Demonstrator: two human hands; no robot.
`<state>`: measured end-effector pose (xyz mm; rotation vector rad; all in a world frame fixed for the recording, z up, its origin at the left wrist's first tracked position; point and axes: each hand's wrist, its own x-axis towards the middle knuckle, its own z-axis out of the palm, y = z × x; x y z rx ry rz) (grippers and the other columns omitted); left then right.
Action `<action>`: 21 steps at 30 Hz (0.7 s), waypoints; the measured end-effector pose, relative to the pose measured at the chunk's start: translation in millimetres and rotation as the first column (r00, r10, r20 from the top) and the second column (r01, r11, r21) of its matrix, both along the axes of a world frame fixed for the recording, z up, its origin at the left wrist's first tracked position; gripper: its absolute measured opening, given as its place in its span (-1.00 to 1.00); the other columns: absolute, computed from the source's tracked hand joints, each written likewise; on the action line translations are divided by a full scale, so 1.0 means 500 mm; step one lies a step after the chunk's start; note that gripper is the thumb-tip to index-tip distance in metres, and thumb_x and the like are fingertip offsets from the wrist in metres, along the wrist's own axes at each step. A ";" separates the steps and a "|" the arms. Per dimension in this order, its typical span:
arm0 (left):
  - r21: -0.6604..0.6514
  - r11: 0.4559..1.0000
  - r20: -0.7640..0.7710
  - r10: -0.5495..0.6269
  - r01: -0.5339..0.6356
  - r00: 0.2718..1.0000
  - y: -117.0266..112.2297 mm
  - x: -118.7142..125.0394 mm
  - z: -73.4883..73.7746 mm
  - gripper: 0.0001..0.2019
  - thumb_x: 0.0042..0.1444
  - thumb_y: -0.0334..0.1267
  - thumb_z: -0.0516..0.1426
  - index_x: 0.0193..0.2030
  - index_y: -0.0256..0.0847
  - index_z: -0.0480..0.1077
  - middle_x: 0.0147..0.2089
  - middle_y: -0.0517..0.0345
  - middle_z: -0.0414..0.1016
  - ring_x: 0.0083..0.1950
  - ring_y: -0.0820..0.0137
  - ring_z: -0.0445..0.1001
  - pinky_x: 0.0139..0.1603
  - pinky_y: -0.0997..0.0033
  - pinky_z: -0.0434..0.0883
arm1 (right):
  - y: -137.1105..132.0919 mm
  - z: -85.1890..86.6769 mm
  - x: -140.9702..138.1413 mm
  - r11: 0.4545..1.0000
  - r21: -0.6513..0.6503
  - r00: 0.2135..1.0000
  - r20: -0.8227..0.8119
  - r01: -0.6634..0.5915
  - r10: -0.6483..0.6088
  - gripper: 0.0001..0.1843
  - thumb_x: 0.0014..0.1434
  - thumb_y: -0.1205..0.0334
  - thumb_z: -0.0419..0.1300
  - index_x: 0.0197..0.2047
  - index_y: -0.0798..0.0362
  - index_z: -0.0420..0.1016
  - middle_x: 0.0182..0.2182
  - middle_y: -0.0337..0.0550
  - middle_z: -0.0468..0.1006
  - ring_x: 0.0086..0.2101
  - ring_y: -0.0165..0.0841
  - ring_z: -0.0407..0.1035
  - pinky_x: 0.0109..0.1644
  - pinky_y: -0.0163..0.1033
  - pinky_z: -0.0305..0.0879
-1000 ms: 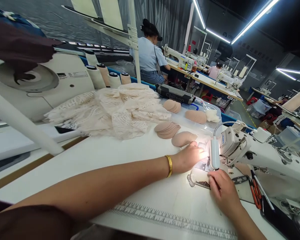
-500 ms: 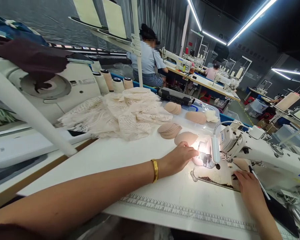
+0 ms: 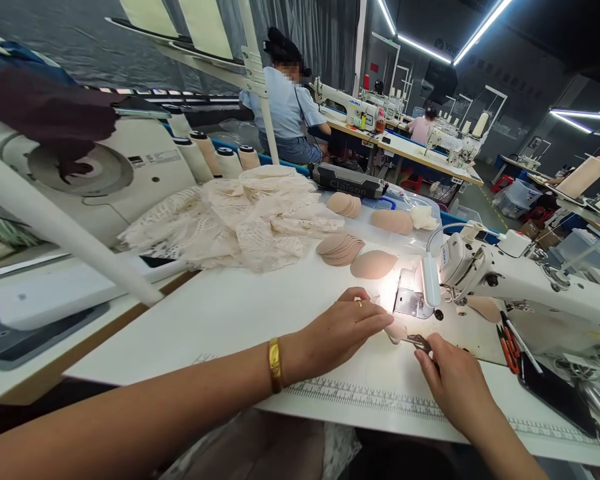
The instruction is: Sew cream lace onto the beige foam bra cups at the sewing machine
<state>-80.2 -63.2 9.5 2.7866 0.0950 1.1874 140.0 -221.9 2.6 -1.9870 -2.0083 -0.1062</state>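
My left hand (image 3: pixel 343 330), with a gold bangle at the wrist, pinches a small beige fabric piece (image 3: pixel 396 331) just in front of the sewing machine's needle plate (image 3: pixel 409 303). Part of that piece is hidden behind my fingers. In my right hand (image 3: pixel 457 377) is a small pair of dark thread snips (image 3: pixel 419 343), their metal tips touching the edge of the beige piece. The white sewing machine (image 3: pixel 530 287) has its lamp (image 3: pixel 431 283) shining on the plate. Beyond my left hand lie a single beige oval pad (image 3: pixel 374 265) and a fanned stack of pads (image 3: pixel 341 249).
Cream lace (image 3: pixel 250 217) is heaped at the back left, near thread cones (image 3: pixel 227 162). More pads (image 3: pixel 344 204) lie on a clear plastic lid. Red-handled scissors (image 3: pixel 509 343) and a black phone (image 3: pixel 555 397) lie right. A ruler strip (image 3: pixel 370 399) runs along the front. A co-worker (image 3: pixel 290 107) sits ahead.
My left hand has drawn the beige piece from under the machine's needle area toward me. My right hand has moved left from the machine bed, bringing the snips to the piece.
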 end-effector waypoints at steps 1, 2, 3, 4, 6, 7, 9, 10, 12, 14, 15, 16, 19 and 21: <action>0.002 1.000 0.007 -0.001 0.001 1.000 -0.002 0.000 0.001 -0.55 0.24 -0.70 -0.05 0.11 -0.13 0.29 -0.06 0.25 0.68 -0.14 0.52 0.61 0.16 0.32 0.26 | 0.006 -0.003 -0.003 1.000 0.013 0.999 0.053 0.005 -0.005 -0.63 0.52 0.00 -0.08 -0.30 -0.05 0.28 -0.54 -0.29 0.48 -0.56 -0.31 0.42 -0.47 -0.27 -0.07; 0.003 1.000 0.010 0.000 0.000 1.000 -0.005 0.000 0.002 -0.54 0.24 -0.70 -0.05 0.12 -0.12 0.28 -0.06 0.26 0.69 -0.14 0.52 0.61 0.16 0.33 0.26 | 0.012 -0.007 -0.005 1.000 0.022 0.996 0.093 0.012 -0.014 -0.62 0.52 0.02 -0.08 -0.32 -0.05 0.28 -0.56 -0.29 0.47 -0.58 -0.32 0.40 -0.48 -0.26 -0.13; 0.003 1.000 0.010 0.003 -0.003 1.000 -0.006 -0.001 0.002 -0.54 0.24 -0.69 -0.05 0.12 -0.11 0.29 -0.06 0.26 0.69 -0.14 0.52 0.61 0.15 0.33 0.27 | 0.018 -0.011 -0.006 0.999 0.028 0.992 0.121 0.017 -0.020 -0.62 0.51 0.03 -0.08 -0.34 -0.05 0.28 -0.58 -0.29 0.45 -0.60 -0.33 0.38 -0.48 -0.25 -0.16; 0.001 1.000 0.009 0.004 -0.004 1.000 -0.008 -0.001 0.003 -0.54 0.25 -0.69 -0.05 0.13 -0.10 0.29 -0.06 0.26 0.69 -0.14 0.53 0.61 0.15 0.34 0.27 | 0.022 -0.014 -0.008 0.999 0.031 0.990 0.137 0.015 -0.019 -0.63 0.51 0.05 -0.08 -0.35 -0.05 0.29 -0.59 -0.30 0.45 -0.61 -0.34 0.36 -0.49 -0.25 -0.19; -0.008 1.000 0.011 0.000 0.000 1.000 -0.011 -0.004 0.004 -0.55 0.25 -0.68 -0.04 0.12 -0.11 0.29 -0.07 0.26 0.69 -0.14 0.52 0.61 0.15 0.34 0.27 | 0.025 -0.016 -0.008 0.999 0.034 0.989 0.146 0.003 -0.008 -0.62 0.51 0.09 -0.09 -0.36 -0.04 0.29 -0.59 -0.31 0.45 -0.61 -0.36 0.35 -0.48 -0.25 -0.20; -0.014 1.000 0.014 -0.006 0.007 1.000 -0.012 -0.005 0.004 -0.56 0.25 -0.69 -0.04 0.12 -0.12 0.30 -0.08 0.25 0.69 -0.13 0.51 0.61 0.15 0.34 0.27 | 0.024 -0.016 -0.006 0.999 0.038 0.990 0.144 -0.002 -0.004 -0.61 0.51 0.10 -0.10 -0.37 -0.04 0.28 -0.58 -0.31 0.45 -0.61 -0.36 0.35 -0.48 -0.26 -0.19; -0.030 0.999 0.019 -0.020 0.021 1.000 -0.012 -0.009 0.003 -0.57 0.26 -0.68 -0.05 0.10 -0.13 0.30 -0.09 0.24 0.69 -0.13 0.51 0.61 0.15 0.35 0.26 | 0.016 -0.016 0.009 0.999 0.050 0.988 0.152 0.014 -0.021 -0.58 0.53 0.08 -0.11 -0.38 -0.04 0.28 -0.59 -0.32 0.46 -0.60 -0.36 0.36 -0.47 -0.26 -0.16; -0.040 0.999 0.022 -0.023 0.024 0.999 -0.010 -0.011 0.001 -0.58 0.27 -0.68 -0.05 0.10 -0.13 0.31 -0.09 0.24 0.69 -0.13 0.50 0.61 0.15 0.35 0.26 | 0.010 -0.017 0.023 0.998 0.056 0.985 0.166 0.040 -0.048 -0.57 0.53 0.07 -0.12 -0.38 -0.04 0.28 -0.59 -0.31 0.46 -0.60 -0.35 0.37 -0.46 -0.26 -0.15; -0.064 0.998 0.000 -0.029 0.028 1.000 -0.003 -0.012 -0.005 -0.60 0.29 -0.66 -0.06 0.09 -0.14 0.31 -0.06 0.23 0.68 -0.12 0.50 0.61 0.17 0.34 0.25 | -0.004 -0.022 0.061 0.992 0.049 0.969 0.210 0.119 -0.127 -0.58 0.53 0.05 -0.12 -0.36 -0.05 0.30 -0.58 -0.28 0.48 -0.59 -0.32 0.38 -0.46 -0.25 -0.15; -0.073 0.997 -0.087 -0.019 0.013 0.996 0.007 -0.009 -0.011 -0.59 0.29 -0.66 -0.05 0.09 -0.13 0.34 -0.04 0.22 0.68 -0.11 0.48 0.60 0.21 0.30 0.23 | -0.020 -0.033 0.105 0.974 0.015 0.938 0.265 0.228 -0.224 -0.62 0.51 0.04 -0.09 -0.33 -0.06 0.33 -0.59 -0.26 0.48 -0.60 -0.29 0.38 -0.48 -0.24 -0.16; -0.063 0.998 -0.144 -0.008 -0.001 0.990 0.012 -0.007 -0.013 -0.58 0.27 -0.65 -0.04 0.09 -0.11 0.36 -0.02 0.22 0.67 -0.08 0.46 0.59 0.24 0.27 0.22 | -0.028 -0.040 0.126 0.962 -0.005 0.921 0.291 0.273 -0.260 -0.64 0.50 0.03 -0.06 -0.31 -0.06 0.34 -0.58 -0.25 0.49 -0.59 -0.28 0.40 -0.49 -0.24 -0.17; -0.041 0.999 -0.188 0.009 -0.017 0.982 0.015 -0.006 -0.014 -0.58 0.26 -0.64 -0.02 0.09 -0.09 0.38 -0.01 0.20 0.66 -0.05 0.42 0.59 0.26 0.23 0.20 | -0.035 -0.048 0.144 0.953 -0.020 0.907 0.312 0.302 -0.281 -0.67 0.49 0.03 -0.03 -0.29 -0.06 0.36 -0.56 -0.24 0.51 -0.58 -0.27 0.42 -0.49 -0.25 -0.15; 0.033 0.997 -0.198 0.073 -0.068 0.978 -0.001 -0.013 -0.013 -0.59 0.24 -0.57 0.03 0.11 -0.07 0.42 0.12 0.09 0.61 0.11 0.28 0.53 0.32 0.09 0.17 | -0.049 -0.074 0.183 0.951 0.039 0.889 0.346 0.306 -0.300 -0.70 0.49 0.00 -0.02 -0.18 -0.06 0.42 -0.42 -0.14 0.59 -0.51 -0.22 0.48 -0.47 -0.24 0.03; 0.018 0.998 -0.179 0.069 -0.067 0.981 -0.040 -0.031 -0.019 -0.70 0.26 -0.46 0.09 0.04 -0.06 0.47 0.21 0.06 0.56 0.16 0.23 0.49 0.33 0.06 0.20 | -0.053 -0.094 0.197 0.951 0.156 0.885 0.352 0.266 -0.305 -0.66 0.51 -0.02 -0.06 -0.05 -0.04 0.45 -0.34 -0.07 0.59 -0.44 -0.17 0.49 -0.41 -0.18 0.20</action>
